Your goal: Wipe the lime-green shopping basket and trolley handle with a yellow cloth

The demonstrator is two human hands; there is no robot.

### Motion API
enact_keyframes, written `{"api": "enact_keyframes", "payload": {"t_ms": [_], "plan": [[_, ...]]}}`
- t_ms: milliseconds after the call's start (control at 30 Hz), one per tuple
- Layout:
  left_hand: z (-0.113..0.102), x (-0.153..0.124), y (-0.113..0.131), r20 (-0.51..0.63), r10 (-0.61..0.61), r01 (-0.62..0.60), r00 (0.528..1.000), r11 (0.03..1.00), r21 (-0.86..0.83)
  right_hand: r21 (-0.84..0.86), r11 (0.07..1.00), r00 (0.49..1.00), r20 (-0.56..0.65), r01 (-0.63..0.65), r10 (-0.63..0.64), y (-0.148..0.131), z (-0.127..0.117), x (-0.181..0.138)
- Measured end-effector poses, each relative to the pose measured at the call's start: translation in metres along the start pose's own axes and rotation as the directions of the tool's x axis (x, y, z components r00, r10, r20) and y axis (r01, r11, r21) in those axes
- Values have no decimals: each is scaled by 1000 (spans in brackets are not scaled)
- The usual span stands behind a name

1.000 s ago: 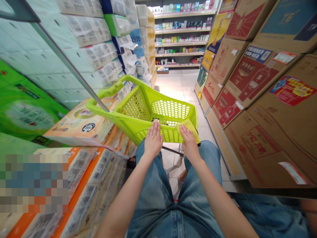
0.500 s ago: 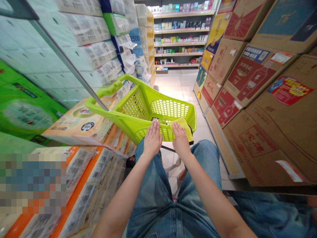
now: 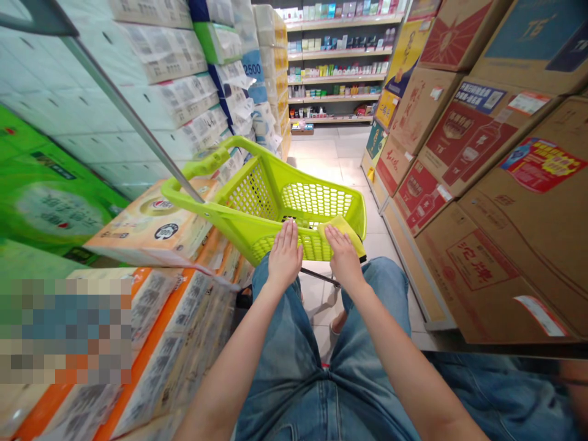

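Observation:
A lime-green rolling shopping basket (image 3: 316,195) with mesh walls and a long metal pull handle (image 3: 133,113) stands in front of my knees. My left hand (image 3: 285,252) lies against its near side at the rim, fingers stretched flat and holding nothing. With my right hand (image 3: 343,251) I keep a yellow cloth (image 3: 354,236) pressed against the near rim, toward the right end of the basket. The fingers lie extended over the cloth, and a dark edge shows at its lower corner. Inside the basket only part of the floor is visible.
Stacked tissue packs (image 3: 160,52) line the left, with an orange-white pack (image 3: 151,223) beside the basket handle. Cardboard cartons (image 3: 519,245) are piled along the right. Shelves of small boxes (image 3: 340,43) stand at the aisle's far end. Another denim-clad leg (image 3: 496,392) shows at lower right.
My right hand and the yellow cloth have slid a little to the right along the basket's rim. My left hand stays almost in place on the near side.

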State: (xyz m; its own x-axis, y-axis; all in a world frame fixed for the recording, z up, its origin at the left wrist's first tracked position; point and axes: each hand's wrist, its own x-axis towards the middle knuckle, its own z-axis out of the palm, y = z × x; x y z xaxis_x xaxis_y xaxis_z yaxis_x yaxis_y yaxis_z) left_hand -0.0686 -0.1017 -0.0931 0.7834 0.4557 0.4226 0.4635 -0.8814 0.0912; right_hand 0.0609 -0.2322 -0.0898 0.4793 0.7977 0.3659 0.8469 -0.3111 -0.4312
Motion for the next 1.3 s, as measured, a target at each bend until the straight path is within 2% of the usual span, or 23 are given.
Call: {"api": "enact_keyframes", "payload": {"t_ms": [200, 300, 367, 433, 633, 733, 833, 933, 1033, 1167, 1233, 1300], "plan": [[1, 0, -1, -24, 3, -4, 1000, 1000, -30, 21, 991, 986, -103, -131, 133, 62, -18, -33], [2, 0, -1, -25, 6, -7, 1000, 1000, -31, 23, 984, 977, -116, -176, 177, 72, -19, -39], [2, 0, -1, -25, 6, -7, 1000, 1000, -27, 6, 980, 973, -126, -196, 196, 61, -17, -35], [2, 0, -1, -28, 7, -8, 1000, 1000, -29, -26, 981, 975, -118, -192, 187, 38, -11, -23], [1, 1, 0, -22, 2, -3, 1000, 998, -60, -26, 998, 996, 70, -59, 61, -51, 16, 33], [0, 0, -1, -16, 0, -1, 1000, 998, -68, 9, 1000, 997, 77, -11, 10, -64, 22, 42], [0, 0, 0, -19, -11, 11, 1000, 999, -42, 12, 999, 997, 69, 46, -47, -49, 17, 30], [0, 0, 1, -10, -20, 20, 1000, 1000, -14, -8, 999, 998, 49, 37, -37, -18, 6, 8], [0, 1, 2, -5, -29, 29, 1000, 1000, -7, -11, 1000, 1000, -1, -20, 20, 21, -7, -14], [2, 1, 1, -16, -18, 18, 1000, 1000, -14, 18, 987, 984, -73, -159, 160, 64, -20, -35], [3, 1, 0, -25, -9, 8, 1000, 1000, -20, 21, 973, 969, -87, -230, 231, 70, -22, -39], [3, 0, -1, -26, -7, 7, 1000, 1000, -22, 7, 963, 959, -94, -268, 267, 60, -21, -36]]}}
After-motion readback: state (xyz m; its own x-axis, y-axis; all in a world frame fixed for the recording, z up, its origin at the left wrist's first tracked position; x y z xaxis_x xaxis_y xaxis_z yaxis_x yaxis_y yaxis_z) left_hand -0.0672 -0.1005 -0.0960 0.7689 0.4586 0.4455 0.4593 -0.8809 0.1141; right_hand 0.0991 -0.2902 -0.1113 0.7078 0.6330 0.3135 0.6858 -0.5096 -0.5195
